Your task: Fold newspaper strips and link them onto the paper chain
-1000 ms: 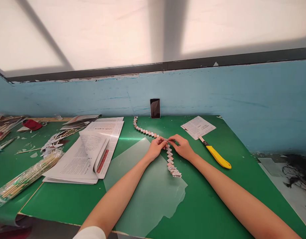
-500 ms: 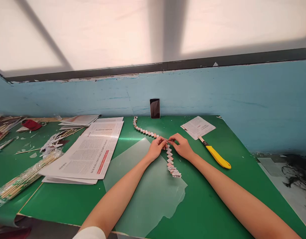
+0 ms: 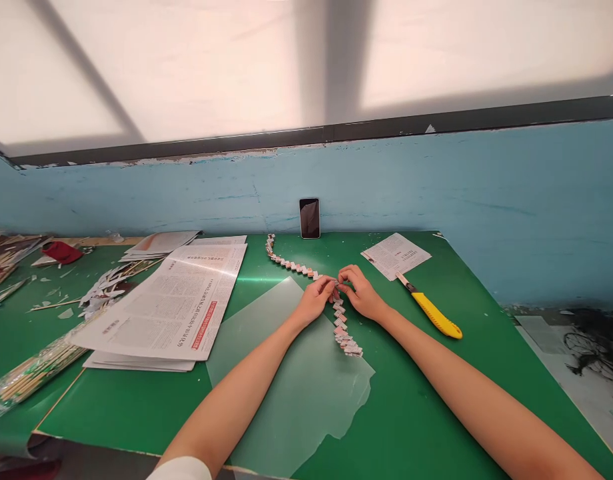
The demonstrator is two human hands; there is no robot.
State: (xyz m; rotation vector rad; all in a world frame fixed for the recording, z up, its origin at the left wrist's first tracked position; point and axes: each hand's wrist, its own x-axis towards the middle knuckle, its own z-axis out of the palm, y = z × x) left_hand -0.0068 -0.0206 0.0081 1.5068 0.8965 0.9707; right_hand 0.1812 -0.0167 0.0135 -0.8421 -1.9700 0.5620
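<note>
A zigzag chain of folded newspaper (image 3: 340,325) runs across the green table, one end curving toward the wall and the other lying nearer me. My left hand (image 3: 316,297) pinches the chain near its middle, fingers closed round it. Close beside it, my right hand (image 3: 359,291) has its thumb and forefinger drawn together at the same spot. The small piece between the fingertips is mostly hidden. A translucent sheet (image 3: 291,387) lies flat beneath my left forearm and part of the chain.
Newspaper sheets (image 3: 171,300) are stacked at left, beside bagged wooden sticks (image 3: 41,370) and paper scraps (image 3: 104,287). A phone (image 3: 309,219) leans on the wall. To the right, a yellow-handled utility knife (image 3: 436,315) touches cut paper squares (image 3: 396,255).
My right hand's fingers have shifted slightly and curled more at the chain. The left hand keeps its hold in nearly the same place.
</note>
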